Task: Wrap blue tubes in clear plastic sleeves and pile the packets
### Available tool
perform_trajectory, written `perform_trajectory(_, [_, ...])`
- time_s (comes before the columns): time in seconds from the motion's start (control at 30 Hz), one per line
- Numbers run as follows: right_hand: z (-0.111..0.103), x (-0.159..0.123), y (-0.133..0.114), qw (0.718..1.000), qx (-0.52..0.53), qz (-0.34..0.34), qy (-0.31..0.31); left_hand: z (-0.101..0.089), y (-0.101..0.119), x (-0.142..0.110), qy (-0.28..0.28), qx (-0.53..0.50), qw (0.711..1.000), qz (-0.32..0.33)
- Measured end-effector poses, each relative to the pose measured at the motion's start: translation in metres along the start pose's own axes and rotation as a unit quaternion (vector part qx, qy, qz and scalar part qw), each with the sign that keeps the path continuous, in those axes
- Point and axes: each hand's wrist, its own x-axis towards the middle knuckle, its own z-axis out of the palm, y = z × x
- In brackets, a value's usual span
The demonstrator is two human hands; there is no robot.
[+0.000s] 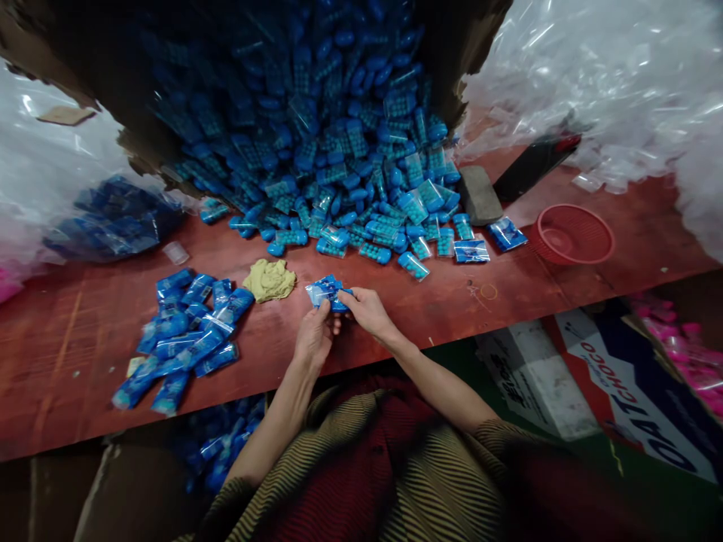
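A red wooden table (508,301) ran across the view, with a great heap of blue items (339,150) spilling from a cardboard box behind it. Over the near edge, the left hand (313,335) and right hand (367,309) both pinched one small blue packet (326,292), apparently in clear wrap. A yellow cloth (269,280) lay just left; bagged blue packets (181,339) lay further left, a red basket (570,235) to the right.

Dim, uneven light with deep shadow up top, glare on plastic wrap (610,83) (edges bowed by the lens).
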Motion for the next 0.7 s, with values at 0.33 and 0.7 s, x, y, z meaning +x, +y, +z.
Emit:
perform_trajectory(0.33, [-0.081,0.007,-0.01,0.851,-0.475,-0.012,0.223,0.0,0.003,-0.006,0.041,-0.065,0.993,-0.095])
perform_trajectory(0.7, [-0.084,0.015,-0.012,0.958,-0.276,-0.026,0.079,0.002,0.006,-0.01,0.063,-0.092,0.983,-0.145])
